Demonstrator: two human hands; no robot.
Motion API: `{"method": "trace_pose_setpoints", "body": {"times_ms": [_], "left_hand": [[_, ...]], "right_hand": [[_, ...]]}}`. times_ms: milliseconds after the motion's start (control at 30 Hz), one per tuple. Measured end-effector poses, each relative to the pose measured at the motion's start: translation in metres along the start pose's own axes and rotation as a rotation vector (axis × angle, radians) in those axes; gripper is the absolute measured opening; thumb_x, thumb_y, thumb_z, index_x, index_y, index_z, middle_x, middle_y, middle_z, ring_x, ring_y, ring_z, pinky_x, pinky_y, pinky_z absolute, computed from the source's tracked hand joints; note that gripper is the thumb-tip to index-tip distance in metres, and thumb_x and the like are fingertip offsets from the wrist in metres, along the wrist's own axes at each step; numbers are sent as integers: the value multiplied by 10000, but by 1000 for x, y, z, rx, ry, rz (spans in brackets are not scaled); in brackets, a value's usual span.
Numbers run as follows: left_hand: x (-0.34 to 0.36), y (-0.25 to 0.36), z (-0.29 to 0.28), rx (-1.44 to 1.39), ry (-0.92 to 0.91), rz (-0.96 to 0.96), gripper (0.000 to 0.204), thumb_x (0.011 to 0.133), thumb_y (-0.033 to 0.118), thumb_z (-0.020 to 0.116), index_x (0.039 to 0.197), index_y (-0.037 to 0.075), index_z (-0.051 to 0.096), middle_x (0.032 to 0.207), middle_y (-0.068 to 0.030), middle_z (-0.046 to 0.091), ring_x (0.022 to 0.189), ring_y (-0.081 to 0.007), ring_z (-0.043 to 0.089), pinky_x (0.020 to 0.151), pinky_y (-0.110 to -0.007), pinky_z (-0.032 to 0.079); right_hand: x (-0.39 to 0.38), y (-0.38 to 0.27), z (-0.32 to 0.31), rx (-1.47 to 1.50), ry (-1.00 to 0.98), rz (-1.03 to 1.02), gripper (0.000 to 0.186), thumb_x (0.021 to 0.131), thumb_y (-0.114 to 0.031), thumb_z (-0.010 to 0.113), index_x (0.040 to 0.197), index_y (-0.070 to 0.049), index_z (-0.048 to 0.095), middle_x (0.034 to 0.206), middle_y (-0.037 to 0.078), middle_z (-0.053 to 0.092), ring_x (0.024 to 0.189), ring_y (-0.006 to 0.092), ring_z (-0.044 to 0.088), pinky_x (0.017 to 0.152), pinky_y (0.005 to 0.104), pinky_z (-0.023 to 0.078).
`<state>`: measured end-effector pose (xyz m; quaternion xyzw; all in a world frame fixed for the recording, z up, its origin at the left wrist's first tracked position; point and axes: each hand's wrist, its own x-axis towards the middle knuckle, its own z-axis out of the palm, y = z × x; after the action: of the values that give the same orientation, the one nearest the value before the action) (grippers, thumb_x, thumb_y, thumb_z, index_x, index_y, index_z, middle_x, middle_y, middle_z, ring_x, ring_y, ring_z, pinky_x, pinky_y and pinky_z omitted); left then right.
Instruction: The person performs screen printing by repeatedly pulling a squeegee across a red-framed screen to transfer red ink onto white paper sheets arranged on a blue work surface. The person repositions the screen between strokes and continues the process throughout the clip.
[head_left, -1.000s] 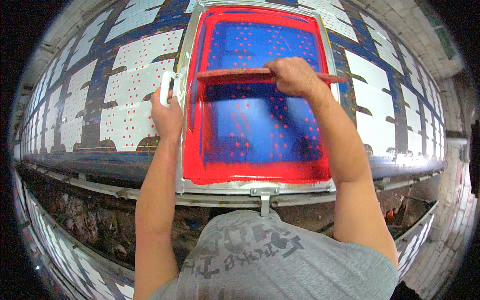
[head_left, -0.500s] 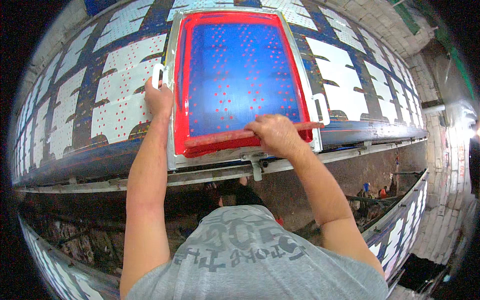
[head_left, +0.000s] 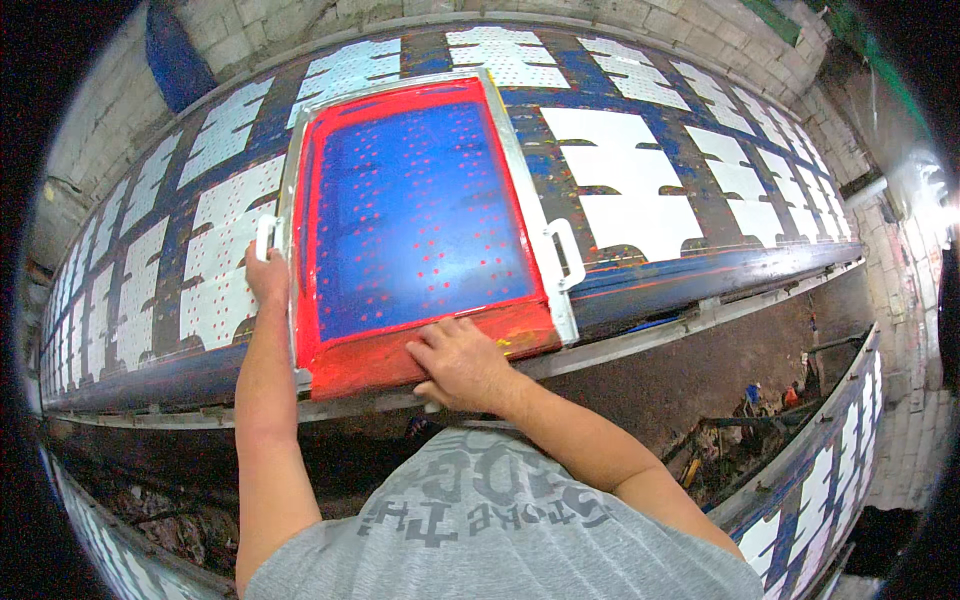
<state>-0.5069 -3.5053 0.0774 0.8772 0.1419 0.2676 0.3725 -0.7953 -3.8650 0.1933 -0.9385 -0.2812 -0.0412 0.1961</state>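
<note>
A printing screen with a metal frame (head_left: pixel 519 165), red borders and a blue mesh dotted with red (head_left: pixel 420 210) lies on a long blue table (head_left: pixel 700 270). My left hand (head_left: pixel 268 278) grips the white handle (head_left: pixel 263 235) on the frame's left side. At the screen's near edge my right hand (head_left: pixel 458 365) presses down on a red squeegee (head_left: pixel 370 368), which lies across the red ink strip there. A second white handle (head_left: pixel 567 255) on the frame's right side is free.
White cut fabric pieces (head_left: pixel 630 200) lie in rows along the table on both sides of the screen, those at the left (head_left: pixel 215 270) dotted. A metal rail (head_left: pixel 690 320) runs along the table's near edge. Another table with white pieces (head_left: pixel 825 480) stands lower right, a brick wall (head_left: pixel 250 30) beyond.
My right hand has pulled the squeegee from the middle of the screen down to its near edge. My left hand has stayed on the left handle.
</note>
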Motion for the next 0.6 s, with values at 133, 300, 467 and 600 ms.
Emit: {"method": "trace_pose_setpoints", "body": {"times_ms": [133,300,467,600], "left_hand": [[8,-9,1,122,33,19,423,958,152,698,1360,20,678,1260,-246,746,1168,-424,730,1032,-503,551],[8,-19,2,180,7,-15,353,980,147,710,1308,18,713,1223,-224,747,1125,-417,732,1012,-494,552],[10,-22,3,144,24,-45,306,990,127,704,1272,8,721,1152,-229,758,1077,-411,741,973,-492,552],[8,-23,1,143,20,-37,277,989,127,706,1239,8,718,1110,-235,761,1053,-419,744,958,-498,552]], "right_hand": [[-19,36,-16,197,37,-142,570,878,-438,846,1282,-57,717,1337,185,694,1289,401,631,1099,542,501],[-51,107,-54,149,419,137,499,852,-222,873,1310,-81,732,1412,188,669,1347,404,611,1154,541,469],[-68,175,-59,87,594,558,568,873,-94,830,1417,-64,669,1445,226,620,1370,423,571,1188,549,430],[-65,196,-56,734,467,837,531,936,-101,784,1448,-29,663,1381,182,689,1234,284,677,1108,414,502]]}}
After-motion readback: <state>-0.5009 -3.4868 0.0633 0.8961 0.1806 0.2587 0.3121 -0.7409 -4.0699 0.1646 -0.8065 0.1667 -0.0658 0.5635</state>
